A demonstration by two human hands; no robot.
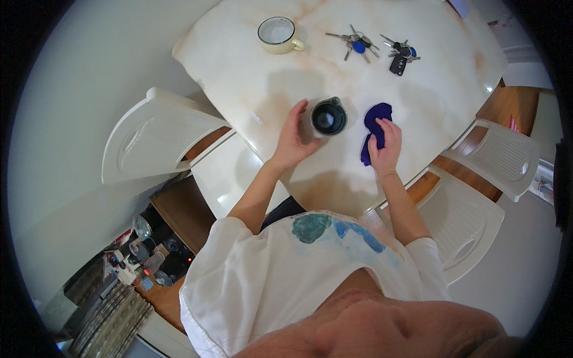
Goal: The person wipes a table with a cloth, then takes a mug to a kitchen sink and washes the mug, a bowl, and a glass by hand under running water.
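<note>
A dark cup with a small spout or handle at its rim (329, 117) stands on the white marbled table (241, 67). Just left of it is my left hand (293, 136), its fingers and thumb spread and curved towards the cup, with a gap between them. My right hand (386, 145) grips a dark purple cloth (378, 114) between thumb and fingers, to the right of the cup. The cloth lies bunched on the tabletop.
Farther back stand a cream enamel mug (276, 35) and two bunches of keys (358, 45), (401, 53). White plastic chairs (152, 134), (465, 223) flank the table. At the lower left, various containers (152, 262) crowd a dark surface.
</note>
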